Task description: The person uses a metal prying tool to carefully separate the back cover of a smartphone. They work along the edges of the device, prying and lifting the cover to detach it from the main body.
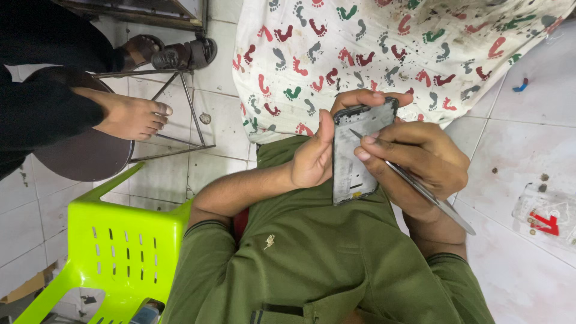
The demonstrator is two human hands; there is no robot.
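My left hand [317,150] grips an opened phone frame [354,159], grey inside with a dark rim, thumb along its left edge and fingers curled over its top. My right hand [420,162] pinches a pair of thin metal tweezers [420,189]; the tip rests on the upper inner face of the frame and the long end sticks out past my wrist to the lower right. Both hands are above my lap, over an olive green shirt [312,252].
A white cloth printed with coloured footprints [372,48] covers my knees. A lime green plastic chair [114,240] stands at the lower left. Another person's bare foot [129,114] rests on a dark round stool, sandals behind it. A clear plastic bag [546,213] lies on the white floor tiles.
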